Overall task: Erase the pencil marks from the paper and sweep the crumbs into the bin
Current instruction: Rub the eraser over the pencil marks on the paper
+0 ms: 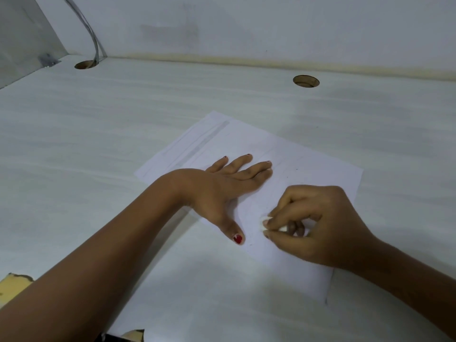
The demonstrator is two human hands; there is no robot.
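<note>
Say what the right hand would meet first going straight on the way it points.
Likely the left hand, near its thumb, pressed flat on the white paper sheet; the right hand pinches a small white eraser aimed that way, with only bare paper between.

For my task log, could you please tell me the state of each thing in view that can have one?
paper: lies flat on the desk.
pencil marks: grey streaks unerased at the paper's far left edge.
left hand: open, fingers straight, pressing the paper.
right hand: fingers pinch the eraser.
eraser: held against the paper, mostly hidden.
left cable hole: cables pass through.
right cable hole: nothing through it.
</note>
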